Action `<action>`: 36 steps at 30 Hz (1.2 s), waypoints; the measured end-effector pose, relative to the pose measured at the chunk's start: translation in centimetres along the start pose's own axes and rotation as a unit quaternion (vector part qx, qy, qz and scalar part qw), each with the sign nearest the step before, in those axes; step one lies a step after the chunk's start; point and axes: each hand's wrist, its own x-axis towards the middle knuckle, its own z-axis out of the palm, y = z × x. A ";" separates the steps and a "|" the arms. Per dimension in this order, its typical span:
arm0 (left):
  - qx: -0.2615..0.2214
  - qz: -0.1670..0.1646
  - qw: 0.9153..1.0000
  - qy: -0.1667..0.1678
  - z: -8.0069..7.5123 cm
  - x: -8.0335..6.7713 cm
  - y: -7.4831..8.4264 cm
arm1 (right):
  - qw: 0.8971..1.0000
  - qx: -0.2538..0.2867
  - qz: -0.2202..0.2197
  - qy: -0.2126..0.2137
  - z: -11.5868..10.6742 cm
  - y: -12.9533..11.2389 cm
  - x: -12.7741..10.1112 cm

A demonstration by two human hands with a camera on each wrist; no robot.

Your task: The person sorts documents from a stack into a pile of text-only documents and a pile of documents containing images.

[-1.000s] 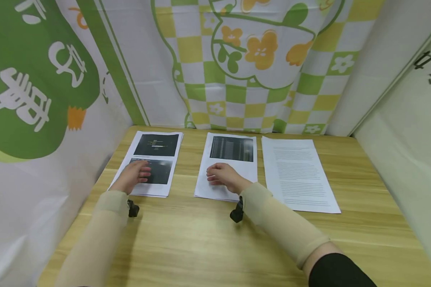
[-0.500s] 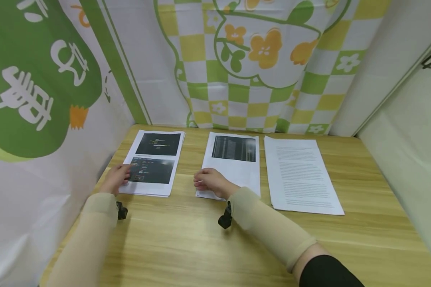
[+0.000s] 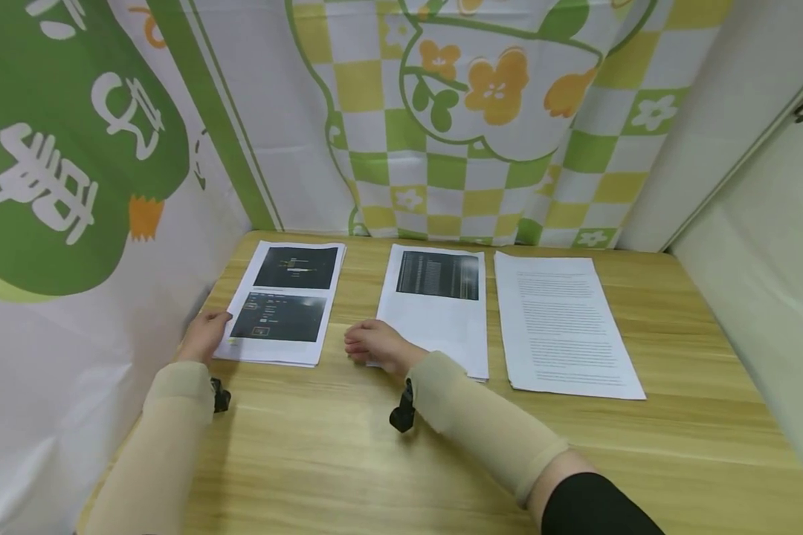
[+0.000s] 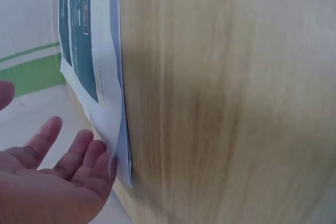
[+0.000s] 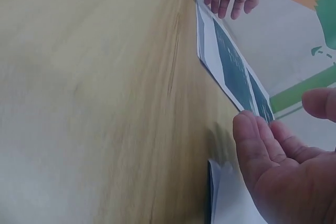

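Observation:
Three paper stacks lie side by side on a wooden table (image 3: 388,461). The left stack (image 3: 282,301) carries two dark printed pictures. My left hand (image 3: 204,336) sits at its near left corner, fingers relaxed and straight, fingertips (image 4: 86,153) at the paper edge (image 4: 113,114). The middle stack (image 3: 438,308) has one dark picture at its top. My right hand (image 3: 373,346) rests at its near left corner, fingers loosely extended (image 5: 262,150), holding nothing. The right stack (image 3: 562,319) is plain text and lies apart from both hands.
Cloth panels wall the table in: green and white at the left (image 3: 73,186), a checked flower print at the back (image 3: 468,111), pale ones at the right (image 3: 763,223). Bare wood stretches across the near half of the table.
Both hands slid toward me and leftward, off the printed faces to the near left corners of their stacks. The papers have not moved.

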 end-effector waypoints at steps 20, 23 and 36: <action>0.029 -0.009 0.999 -0.018 -0.1 -0.7 0.3 | 0.998 0.057 0.027 0.003 2.7 0.6 0.7; 0.023 -0.005 1.000 -0.014 0.0 -0.9 0.2 | 0.998 0.064 0.029 0.004 3.0 0.5 0.7; -0.017 -0.022 0.999 -0.032 0.2 -1.2 0.2 | 0.995 0.085 0.038 0.029 3.2 0.4 0.9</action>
